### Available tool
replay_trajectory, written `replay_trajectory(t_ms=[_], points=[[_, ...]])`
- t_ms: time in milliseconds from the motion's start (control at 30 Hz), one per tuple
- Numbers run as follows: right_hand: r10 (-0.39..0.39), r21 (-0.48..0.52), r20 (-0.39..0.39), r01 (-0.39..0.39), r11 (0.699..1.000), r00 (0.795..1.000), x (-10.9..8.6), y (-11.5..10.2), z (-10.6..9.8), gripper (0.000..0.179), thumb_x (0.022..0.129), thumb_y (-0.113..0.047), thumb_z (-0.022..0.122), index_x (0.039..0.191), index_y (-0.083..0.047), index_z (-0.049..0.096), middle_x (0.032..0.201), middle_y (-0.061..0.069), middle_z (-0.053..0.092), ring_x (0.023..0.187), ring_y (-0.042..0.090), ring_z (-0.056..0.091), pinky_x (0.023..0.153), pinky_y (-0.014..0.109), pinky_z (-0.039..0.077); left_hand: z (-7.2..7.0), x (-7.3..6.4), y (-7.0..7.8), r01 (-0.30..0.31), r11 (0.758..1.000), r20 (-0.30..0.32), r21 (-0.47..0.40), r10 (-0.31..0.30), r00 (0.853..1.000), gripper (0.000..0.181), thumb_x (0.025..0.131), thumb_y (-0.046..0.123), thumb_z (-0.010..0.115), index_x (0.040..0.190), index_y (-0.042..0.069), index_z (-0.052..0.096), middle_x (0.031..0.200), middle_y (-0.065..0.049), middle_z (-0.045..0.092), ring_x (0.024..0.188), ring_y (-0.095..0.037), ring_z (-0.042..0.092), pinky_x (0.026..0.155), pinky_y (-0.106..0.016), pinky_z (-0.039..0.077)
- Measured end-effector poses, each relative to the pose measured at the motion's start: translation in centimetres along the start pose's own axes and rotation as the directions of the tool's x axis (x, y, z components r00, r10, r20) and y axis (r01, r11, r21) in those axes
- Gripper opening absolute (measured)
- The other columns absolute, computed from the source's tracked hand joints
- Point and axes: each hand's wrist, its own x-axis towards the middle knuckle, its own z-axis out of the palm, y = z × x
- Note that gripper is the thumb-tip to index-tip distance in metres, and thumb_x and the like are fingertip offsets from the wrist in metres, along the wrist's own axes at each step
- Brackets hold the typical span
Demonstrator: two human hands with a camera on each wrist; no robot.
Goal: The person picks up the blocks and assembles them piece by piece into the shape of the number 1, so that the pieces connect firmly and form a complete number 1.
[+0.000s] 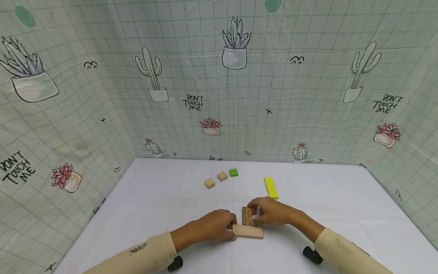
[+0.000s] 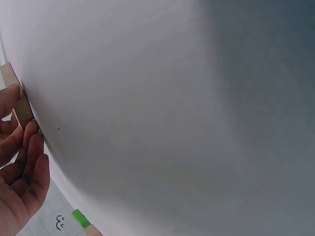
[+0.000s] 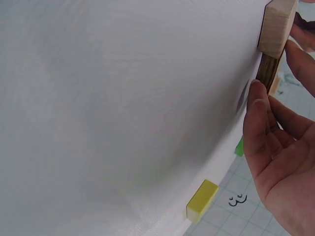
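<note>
A pale wooden block [image 1: 248, 231] lies flat on the white table with its long side facing the person. My left hand [image 1: 213, 225] pinches its left end between thumb and fingers. Directly behind it, a darker brown wooden block [image 1: 246, 215] extends away from the person, its near end against the pale block. My right hand [image 1: 272, 211] pinches this brown block from the right, its thumb near the joint and its fingers at the far end. In the right wrist view the pale block [image 3: 277, 28] meets the brown block [image 3: 267, 70] beside the right fingertips.
Farther back are two small pale wooden cubes [image 1: 210, 183] and a green cube [image 1: 234, 172]. A yellow block [image 1: 271, 188] lies beyond the right hand. Black cylindrical objects [image 1: 313, 255] show beside both forearms. A patterned cloth [image 1: 260, 87] hangs behind the table.
</note>
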Motion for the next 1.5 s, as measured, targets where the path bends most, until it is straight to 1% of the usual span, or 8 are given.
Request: replay_trajectory(t_ms=[233,467,900,1067,1267,1500], points=[[-0.003,0.004,0.002,0.003,1.000,1.000,0.0,0.1,0.0,0.051,0.088,-0.028,0.078,0.126,0.002,0.061,0.099,-0.002,0.060,0.076,0.007,0.054,0.067,0.022,0.046,-0.1,-0.1,0.0,0.007,1.000,-0.004,-0.003,-0.007,1.000,0.026,0.086,0.027,0.081,0.104,0.011,0.071,0.080,0.010,0.057,0.072,-0.001,0.047,0.067,-0.016,0.043],[-0.004,0.018,0.006,0.004,1.000,1.000,-0.1,0.2,0.0,0.053,0.088,-0.028,0.078,0.128,0.004,0.060,0.100,-0.001,0.060,0.075,0.008,0.054,0.066,0.021,0.046,0.0,0.0,0.0,0.009,1.000,0.010,-0.003,-0.009,1.000,0.026,0.086,0.028,0.080,0.105,0.012,0.071,0.080,0.010,0.056,0.072,-0.001,0.047,0.067,-0.017,0.043],[0.011,-0.003,0.001,-0.011,1.000,1.000,-0.3,0.1,0.0,0.056,0.090,-0.029,0.076,0.131,0.003,0.059,0.102,-0.002,0.060,0.078,0.008,0.054,0.069,0.022,0.047,0.0,0.1,0.0,0.008,1.000,0.007,0.006,-0.008,1.000,0.028,0.086,0.028,0.081,0.107,0.012,0.071,0.081,0.011,0.057,0.073,-0.001,0.048,0.068,-0.016,0.044],[0.012,-0.010,-0.001,-0.012,1.000,1.000,-0.5,0.1,0.0,0.056,0.090,-0.032,0.076,0.132,0.003,0.059,0.103,-0.002,0.060,0.076,0.007,0.053,0.068,0.022,0.046,0.1,0.1,0.0,0.005,1.000,0.005,0.009,-0.005,1.000,0.027,0.086,0.028,0.080,0.106,0.012,0.071,0.081,0.011,0.057,0.073,0.000,0.047,0.068,-0.016,0.044],[0.016,-0.038,-0.024,-0.016,0.999,1.000,-1.1,0.4,-0.4,0.058,0.090,-0.036,0.076,0.132,-0.001,0.059,0.105,-0.002,0.061,0.078,0.006,0.054,0.070,0.023,0.046,0.1,0.1,0.0,0.008,1.000,0.010,0.011,-0.008,1.000,0.028,0.086,0.029,0.081,0.106,0.012,0.072,0.080,0.011,0.057,0.072,0.000,0.047,0.068,-0.016,0.044],[0.010,-0.079,-0.074,-0.016,0.997,0.997,-1.5,1.1,-1.2,0.057,0.088,-0.034,0.077,0.131,-0.001,0.060,0.104,-0.001,0.063,0.075,0.004,0.053,0.068,0.022,0.047,0.2,0.2,0.0,0.015,1.000,0.008,0.008,-0.015,1.000,0.027,0.086,0.029,0.081,0.105,0.013,0.072,0.079,0.012,0.056,0.072,-0.001,0.048,0.067,-0.016,0.044]])
